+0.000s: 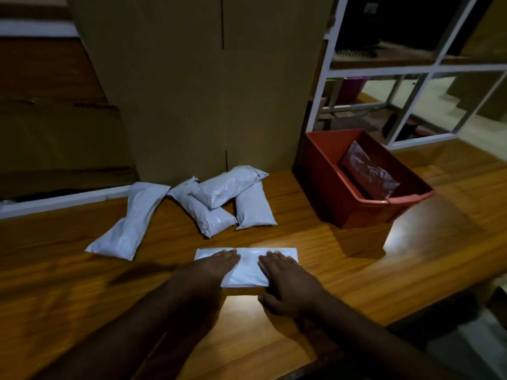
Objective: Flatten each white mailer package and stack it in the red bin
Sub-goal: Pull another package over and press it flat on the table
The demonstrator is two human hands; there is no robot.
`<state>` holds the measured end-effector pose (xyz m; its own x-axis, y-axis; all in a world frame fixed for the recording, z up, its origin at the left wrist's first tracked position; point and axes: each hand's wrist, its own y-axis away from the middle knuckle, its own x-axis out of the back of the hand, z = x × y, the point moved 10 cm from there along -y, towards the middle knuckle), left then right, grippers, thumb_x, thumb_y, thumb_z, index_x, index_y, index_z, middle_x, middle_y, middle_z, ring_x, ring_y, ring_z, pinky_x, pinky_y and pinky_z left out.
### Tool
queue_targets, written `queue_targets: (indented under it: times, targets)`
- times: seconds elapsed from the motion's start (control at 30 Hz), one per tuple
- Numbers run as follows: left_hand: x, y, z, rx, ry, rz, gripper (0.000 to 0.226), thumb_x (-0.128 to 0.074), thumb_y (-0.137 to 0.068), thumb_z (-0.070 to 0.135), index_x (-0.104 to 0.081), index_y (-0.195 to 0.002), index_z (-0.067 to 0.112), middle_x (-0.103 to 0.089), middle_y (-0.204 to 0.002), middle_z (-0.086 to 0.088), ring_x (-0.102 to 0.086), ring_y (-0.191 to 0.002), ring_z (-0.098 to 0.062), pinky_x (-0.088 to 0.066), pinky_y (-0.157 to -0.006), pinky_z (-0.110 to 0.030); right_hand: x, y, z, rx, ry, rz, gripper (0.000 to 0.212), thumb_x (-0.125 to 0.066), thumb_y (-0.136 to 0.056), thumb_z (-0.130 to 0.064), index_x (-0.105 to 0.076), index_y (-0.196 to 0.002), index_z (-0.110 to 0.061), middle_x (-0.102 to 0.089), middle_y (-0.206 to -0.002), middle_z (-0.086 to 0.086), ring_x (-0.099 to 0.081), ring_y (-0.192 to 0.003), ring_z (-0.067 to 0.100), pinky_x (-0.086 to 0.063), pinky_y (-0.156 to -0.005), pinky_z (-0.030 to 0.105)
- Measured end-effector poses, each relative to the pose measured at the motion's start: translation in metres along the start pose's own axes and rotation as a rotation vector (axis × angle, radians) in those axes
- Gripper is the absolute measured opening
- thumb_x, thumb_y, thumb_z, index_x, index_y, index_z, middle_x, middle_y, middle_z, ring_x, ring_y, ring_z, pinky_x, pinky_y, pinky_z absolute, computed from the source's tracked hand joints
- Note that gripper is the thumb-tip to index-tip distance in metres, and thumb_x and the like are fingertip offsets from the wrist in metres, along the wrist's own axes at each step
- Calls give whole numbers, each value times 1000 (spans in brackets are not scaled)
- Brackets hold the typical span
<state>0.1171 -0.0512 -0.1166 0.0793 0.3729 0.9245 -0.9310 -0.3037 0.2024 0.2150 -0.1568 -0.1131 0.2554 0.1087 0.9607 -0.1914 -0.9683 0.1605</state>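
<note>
Four puffy mailers (192, 207) wait on the table's far left as my left hand (216, 266) and right hand (285, 278), palms open and gripping nothing, press a white mailer (248, 266) lying crosswise; the red bin (354, 215) sits rightward, nearer my right hand.

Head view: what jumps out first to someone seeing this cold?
Both hands, left hand and right hand, press flat on a white mailer at the near centre of the wooden table. Behind it, four puffy mailers lie loose against a cardboard box. At the right sits the red bin, with one package leaning inside.
</note>
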Motion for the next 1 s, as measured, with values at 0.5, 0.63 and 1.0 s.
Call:
queue_targets:
  times: [0.5, 0.63, 1.0]
  targets:
    - [238, -94, 97, -39, 95, 468, 21, -61, -82, 30, -69, -98, 19, -68, -88, -4, -63, -78, -22, -53, -65, -38, 232, 65, 114, -105, -333, 566, 14, -65, -89, -27, -61, -102, -29, -67, -87, -6, -65, -76, 10, -54, -63, 34]
    - [286, -167, 145, -32, 191, 750, 53, -73, -80, 30, -55, -128, 18, -55, -128, -8, -55, -112, -26, -50, -92, -45, 293, 88, 189, -271, -310, 740, 9, -60, -92, -22, -56, -99, -27, -56, -77, -12, -56, -68, 0, -40, -54, 18]
    - [166, -348, 251, 397, 1369, 261, 31, -49, -97, 29, -61, -117, 9, -62, -125, -20, -61, -112, -39, -53, -90, -44, 265, 55, 335, -596, -494, 636, 12, -58, -95, -22, -61, -88, -12, -58, -72, -7, -53, -57, 2, -37, -42, 11]
